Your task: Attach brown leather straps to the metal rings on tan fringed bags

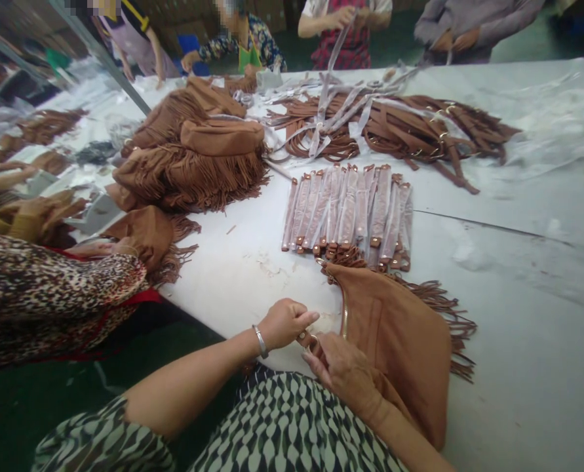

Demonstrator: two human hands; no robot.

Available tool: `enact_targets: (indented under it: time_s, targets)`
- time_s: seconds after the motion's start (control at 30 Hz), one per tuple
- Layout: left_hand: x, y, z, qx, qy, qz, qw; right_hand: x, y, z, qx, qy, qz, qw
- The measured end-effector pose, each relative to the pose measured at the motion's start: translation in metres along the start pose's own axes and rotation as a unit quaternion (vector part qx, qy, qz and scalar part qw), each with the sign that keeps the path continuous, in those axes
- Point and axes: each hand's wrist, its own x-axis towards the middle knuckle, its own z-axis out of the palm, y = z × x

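A brown fringed handbag (pixel 409 341) lies on the table right in front of me, its gold zipper (pixel 345 320) facing left and its fringe spread out to the right. My left hand (pixel 284 324), with a silver bracelet at the wrist, is closed on a short brown strap tab at the bag's near end. Beside it, my right hand (pixel 345 370) pinches a metal ring (pixel 312 343) where that tab joins the bag. The two hands nearly touch. My fingers partly cover the tab and the ring.
Beyond the bag lie rows of plastic-wrapped brown straps (pixel 348 206) with metal studs. Behind them is a heap of long brown straps (pixel 409 128). Fringed bags (pixel 193 157) are piled at the left. A co-worker's patterned sleeve (pixel 56 288) reaches in there; several people stand across the white table (pixel 532 262).
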Motion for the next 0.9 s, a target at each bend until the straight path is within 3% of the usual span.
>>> enact_targets:
  time_s: [0.1,0.33,0.5,0.57,0.67,0.7,0.77,0.83,0.9]
  targets:
    - [-0.002,0.004,-0.005,0.098,0.027,0.016,0.995,0.002,0.0,0.004,0.01,-0.004,-0.038,0.999]
    - [0.019,0.018,0.003,0.235,0.013,0.095,0.967,0.006,-0.003,0.005,-0.02,-0.171,0.006,0.985]
    - [0.018,0.017,-0.001,0.21,0.019,0.075,0.975,0.004,0.001,-0.001,0.016,-0.137,0.009,0.99]
    - [0.012,0.013,-0.007,0.192,0.049,0.096,0.975,0.004,0.002,0.001,-0.005,-0.13,0.032,0.991]
    - [-0.002,-0.001,-0.016,0.106,0.172,0.152,0.968,0.005,0.001,0.007,-0.024,-0.141,0.081,0.986]
    - [-0.007,-0.009,-0.017,0.053,0.218,0.138,0.965,0.007,0.003,0.008,-0.015,-0.149,0.088,0.985]
    - [-0.015,-0.031,-0.013,-0.087,0.272,0.042,0.957,0.014,0.01,0.007,0.002,-0.162,0.085,0.983]
    - [-0.022,-0.059,-0.005,-0.261,0.249,-0.101,0.927,0.028,0.023,0.003,-0.013,-0.143,0.061,0.988]
    - [-0.03,-0.086,0.007,-0.419,0.202,-0.225,0.856,0.05,0.041,-0.004,-0.078,-0.088,0.034,0.993]
